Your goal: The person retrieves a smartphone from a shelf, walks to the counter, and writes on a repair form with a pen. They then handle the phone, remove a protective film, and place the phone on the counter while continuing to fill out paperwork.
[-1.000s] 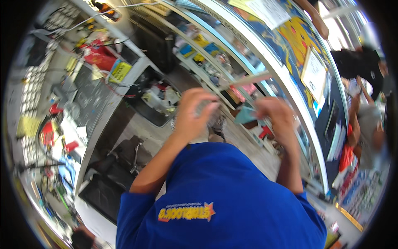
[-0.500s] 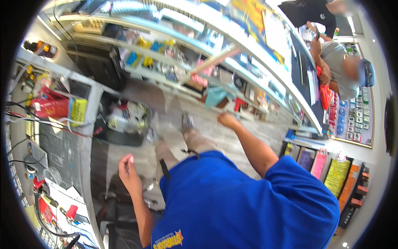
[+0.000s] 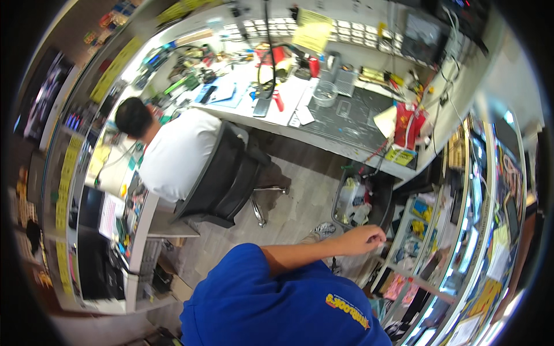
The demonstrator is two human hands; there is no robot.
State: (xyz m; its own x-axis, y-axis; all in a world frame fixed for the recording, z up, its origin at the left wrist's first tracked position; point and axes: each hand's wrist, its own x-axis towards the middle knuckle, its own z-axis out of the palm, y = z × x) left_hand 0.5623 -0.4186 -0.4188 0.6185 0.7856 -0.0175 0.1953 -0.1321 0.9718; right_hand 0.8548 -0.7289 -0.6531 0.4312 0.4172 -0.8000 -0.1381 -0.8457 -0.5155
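My left hand (image 3: 362, 240) reaches out in front of my blue shirt (image 3: 277, 305). Its fingers curl loosely, the thumb a little apart, and I see nothing held in it. Below the hand lie the floor and one of my shoes (image 3: 324, 229). Nearest to it are a dark bin (image 3: 340, 199) filled with crumpled waste and the glass display case (image 3: 398, 266) on the right, its shelves full of small goods. My right hand is out of view.
A person in a white shirt (image 3: 179, 153) sits in a black office chair (image 3: 222, 181) at the left bench. The cluttered workbench (image 3: 323, 137) across the back carries a dark mat, a clear tub (image 3: 325, 94), tools and a red bag (image 3: 408, 124). Cables hang over it.
The view has swung left, from the customer side of the display cases to the workbenches and seated person. My right hand has left the picture. My left arm now extends toward the right of the picture.
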